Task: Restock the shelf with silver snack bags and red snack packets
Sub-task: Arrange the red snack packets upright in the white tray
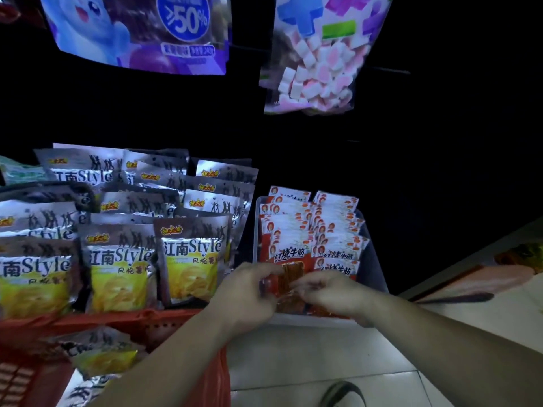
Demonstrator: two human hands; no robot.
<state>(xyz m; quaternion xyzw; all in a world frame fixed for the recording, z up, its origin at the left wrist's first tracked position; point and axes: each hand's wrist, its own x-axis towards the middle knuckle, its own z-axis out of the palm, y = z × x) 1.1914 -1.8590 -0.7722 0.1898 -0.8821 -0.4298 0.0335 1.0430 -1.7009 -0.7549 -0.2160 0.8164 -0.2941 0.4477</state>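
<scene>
With the left hand [246,292] and the right hand [326,292] drawn close together, pinched a red snack packet [289,276] from either side, fingers curled onto its edges, at the near end of a clear plastic bin [256,221]. From the head view, made out two rows of red snack packets [296,227] standing upright in that bin, packed from back to front, with the held one low at the front of the left row. Just left of the bin, found the silver snack bags [117,259] standing in several overlapping rows and covering the shelf as far as could be seen. Below the shelf edge, noted a red plastic basket [164,320] with a few spare silver bags [100,352] lying loose inside. Above, on pegs, picked out a purple hanging bag [141,33] and a marshmallow bag [317,69], both well apart from the hands. Judged the restocking far along: both products largely in place, the held packet not yet seated, and the loose bags in the basket probably left to shelve.
</scene>
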